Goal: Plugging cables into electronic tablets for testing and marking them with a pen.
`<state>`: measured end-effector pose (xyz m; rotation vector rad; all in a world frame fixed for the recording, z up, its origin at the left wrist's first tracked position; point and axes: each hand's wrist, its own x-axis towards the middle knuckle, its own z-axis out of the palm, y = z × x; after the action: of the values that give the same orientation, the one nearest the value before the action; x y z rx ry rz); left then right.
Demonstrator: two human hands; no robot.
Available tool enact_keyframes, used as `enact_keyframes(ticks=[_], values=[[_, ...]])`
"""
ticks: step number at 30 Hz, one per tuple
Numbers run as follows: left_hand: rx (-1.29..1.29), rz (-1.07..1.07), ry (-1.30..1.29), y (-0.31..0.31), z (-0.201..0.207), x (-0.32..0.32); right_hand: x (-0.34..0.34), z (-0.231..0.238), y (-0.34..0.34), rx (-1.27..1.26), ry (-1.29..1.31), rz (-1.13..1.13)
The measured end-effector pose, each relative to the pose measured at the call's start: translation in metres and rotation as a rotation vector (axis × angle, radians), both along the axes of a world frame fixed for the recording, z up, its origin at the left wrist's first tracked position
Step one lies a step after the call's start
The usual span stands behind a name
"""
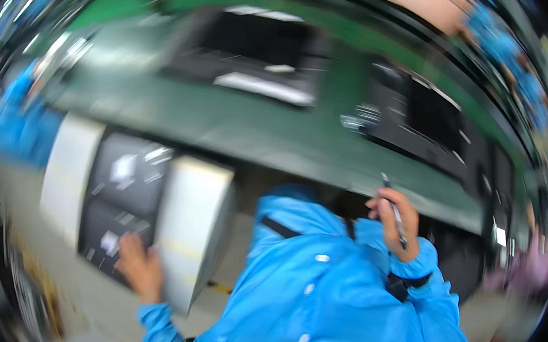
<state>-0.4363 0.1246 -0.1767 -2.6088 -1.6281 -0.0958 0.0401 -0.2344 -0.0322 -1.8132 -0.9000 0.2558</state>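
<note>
Near the front edge of the green bench [193,112], toward its right part, the right hand [401,232] is closed around a slim pen-like tool [399,228], dark with some silver, whose tip points toward the bench. Before the left part of the same bench edge there is a dark case [127,185] with white patches on its top, between a left white block [69,179] and a right white block [192,222]. The left hand [141,269] is farther from the bench than the right one, its fingers stretched out, at the end of the dark case away from the bench; because of blur, I cannot tell whether they touch it. The two hands are well apart. On the bench, left of its middle, lies a black panel [254,39], with a white strip [266,89] on its near side. On the bench's right half lies a second black panel [433,117]; just left of it is a clear, shiny item [361,119]. A co-worker in blue [22,121] is by the bench's left end.
</note>
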Motion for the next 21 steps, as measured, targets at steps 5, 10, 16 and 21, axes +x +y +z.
enact_keyframes(ticks=[5,10,16,21], values=[[0.194,0.018,-0.230,0.154,0.025,-0.002,-0.012,-0.035,-0.180,-0.105,-0.366,-0.637],[0.367,-0.332,-0.588,0.155,0.082,0.164,-0.046,-0.033,-0.320,-0.577,-0.512,-1.311],[-0.581,-0.570,-1.140,-0.006,0.121,0.326,-0.087,-0.068,-0.341,-0.809,-0.359,-1.165],[-0.974,-0.841,-1.189,-0.088,0.143,0.387,-0.089,-0.058,-0.324,-0.964,-0.324,-0.981]])
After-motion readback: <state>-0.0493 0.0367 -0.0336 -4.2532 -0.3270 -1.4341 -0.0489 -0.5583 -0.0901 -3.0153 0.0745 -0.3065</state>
